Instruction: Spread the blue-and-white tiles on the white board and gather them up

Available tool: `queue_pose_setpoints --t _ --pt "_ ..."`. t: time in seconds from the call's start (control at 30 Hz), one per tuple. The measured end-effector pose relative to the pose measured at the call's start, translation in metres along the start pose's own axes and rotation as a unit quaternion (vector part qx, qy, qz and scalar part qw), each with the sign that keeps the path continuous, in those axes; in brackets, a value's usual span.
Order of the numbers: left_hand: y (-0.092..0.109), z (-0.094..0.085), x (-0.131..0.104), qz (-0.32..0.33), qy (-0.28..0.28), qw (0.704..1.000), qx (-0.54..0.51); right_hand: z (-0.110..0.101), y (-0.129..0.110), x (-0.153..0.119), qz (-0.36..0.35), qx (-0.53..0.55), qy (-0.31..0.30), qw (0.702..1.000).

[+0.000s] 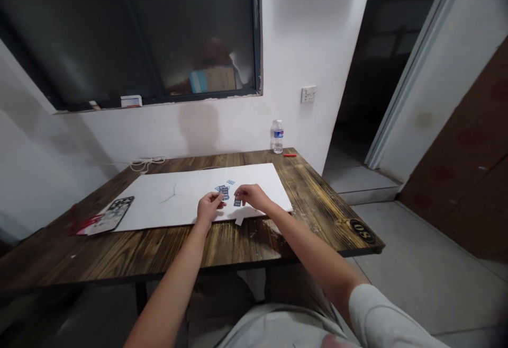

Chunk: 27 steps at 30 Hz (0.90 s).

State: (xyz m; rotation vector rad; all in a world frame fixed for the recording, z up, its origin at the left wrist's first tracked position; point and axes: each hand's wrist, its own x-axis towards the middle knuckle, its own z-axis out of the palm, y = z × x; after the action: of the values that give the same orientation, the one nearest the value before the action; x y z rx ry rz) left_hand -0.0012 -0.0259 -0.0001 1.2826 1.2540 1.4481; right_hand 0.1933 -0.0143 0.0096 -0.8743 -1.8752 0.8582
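Right hand (253,196) pinches one card (237,203), left hand (208,208) at others (224,189).

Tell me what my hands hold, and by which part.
The right hand pinches a dark card by its upper end. The left hand is at the pile; whether it grips anything is unclear.

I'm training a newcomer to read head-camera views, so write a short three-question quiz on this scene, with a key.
1. True or false: the bottle stands on the wooden table, off the white board.
2. Fill in: the person's ____ hand holds a small dark piece apart from the pile.
3. Choose: the slim object beside the bottle is A) white, B) red, C) blue.

Key: 1. True. 2. Right hand. 3. B.
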Motion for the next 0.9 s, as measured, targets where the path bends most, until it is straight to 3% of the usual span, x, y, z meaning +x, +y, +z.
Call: queue_pose_setpoints --t 0.23,0.6,0.77,0.9 --pt "0.005 0.004 -0.007 -0.006 -0.064 0.998 0.015 0.016 0.001 -0.005 0.013 0.081 0.097 0.992" --pt "0.008 0.005 -0.014 0.021 -0.175 0.983 0.045 0.023 0.0 -0.008 0.036 0.098 0.123 0.987" --pt "0.006 0.005 -0.013 0.019 -0.137 0.99 0.038 0.02 0.002 -0.008 0.035 0.111 0.114 0.987" --pt "0.005 0.005 -0.009 0.01 -0.095 0.995 0.025 0.006 0.0 -0.016 0.023 -0.043 0.072 0.996"
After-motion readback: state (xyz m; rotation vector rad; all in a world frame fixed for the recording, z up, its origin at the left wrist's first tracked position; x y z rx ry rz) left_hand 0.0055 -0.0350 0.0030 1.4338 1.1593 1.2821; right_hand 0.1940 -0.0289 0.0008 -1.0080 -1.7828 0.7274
